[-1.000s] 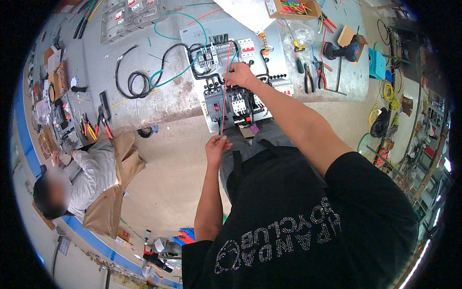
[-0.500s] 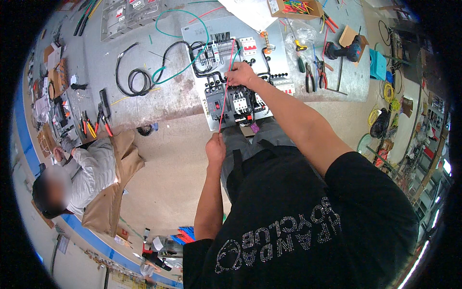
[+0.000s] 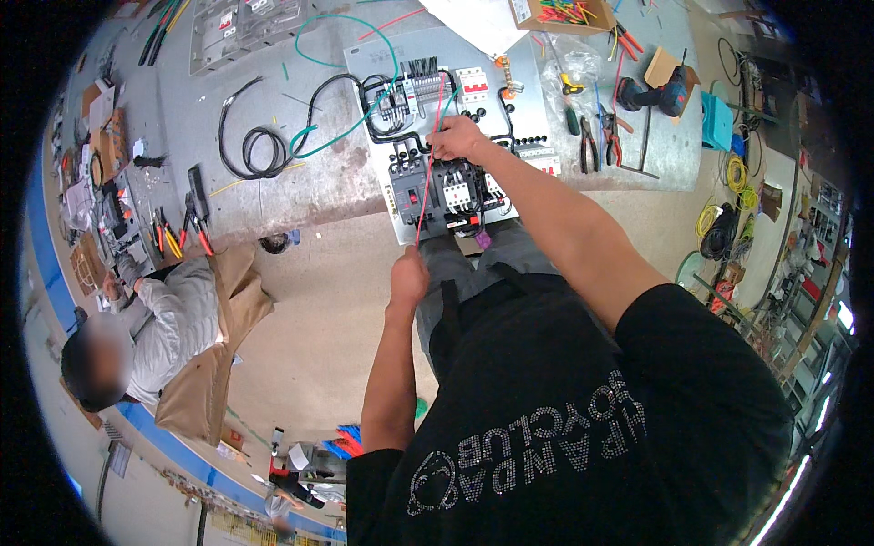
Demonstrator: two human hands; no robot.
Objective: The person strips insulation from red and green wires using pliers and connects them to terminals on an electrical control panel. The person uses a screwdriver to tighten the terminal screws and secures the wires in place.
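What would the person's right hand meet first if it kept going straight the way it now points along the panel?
Probably the row of black circuit breakers just beyond the right hand; depth is unclear.

red wire (image 3: 424, 182) end hidden in left hand (image 3: 410, 276), co-worker's face blurred

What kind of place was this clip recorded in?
Most likely an electrical wiring workshop or training room. A panel of breakers and contactors lies on a grey workbench, with pliers, a cordless drill and coiled black cable beside it.
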